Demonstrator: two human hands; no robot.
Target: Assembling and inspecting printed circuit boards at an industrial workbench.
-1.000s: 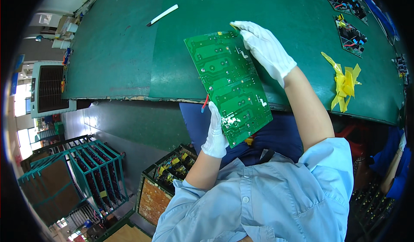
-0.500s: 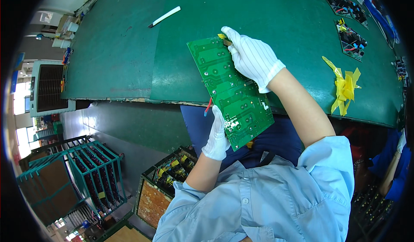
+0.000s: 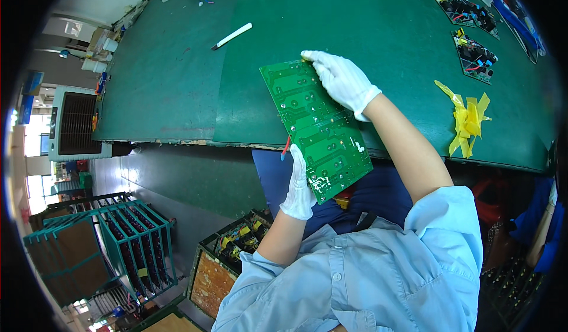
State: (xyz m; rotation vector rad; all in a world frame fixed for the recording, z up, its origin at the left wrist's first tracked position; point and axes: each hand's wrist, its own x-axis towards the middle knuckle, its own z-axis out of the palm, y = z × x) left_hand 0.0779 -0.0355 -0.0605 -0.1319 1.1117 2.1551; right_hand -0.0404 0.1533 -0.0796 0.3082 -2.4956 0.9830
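Observation:
A green circuit board [image 3: 322,131] is held tilted over the table's near edge, solder side up, with a red wire [image 3: 286,147] sticking out at its left edge. My left hand [image 3: 299,184], in a white glove, grips the lower left edge, thumb along the side and the other fingers hidden beneath. My right hand [image 3: 343,82], also white-gloved, is closed over the board's upper right edge, its fingertips at the top corner. A small bit of yellow tape [image 3: 305,60] shows by those fingertips, mostly covered.
Strips of yellow tape [image 3: 468,122] lie on the green table [image 3: 171,89] at right. Two populated boards [image 3: 475,57] rest beyond them. A white pen-like tool [image 3: 232,36] lies farther left. A crate of parts [image 3: 216,273] and a teal rack [image 3: 133,249] stand at lower left.
My right fingers have pressed down over the board's top corner, and the yellow tape that stuck up there is now mostly covered. My left hand keeps its grip. The view has shifted slightly.

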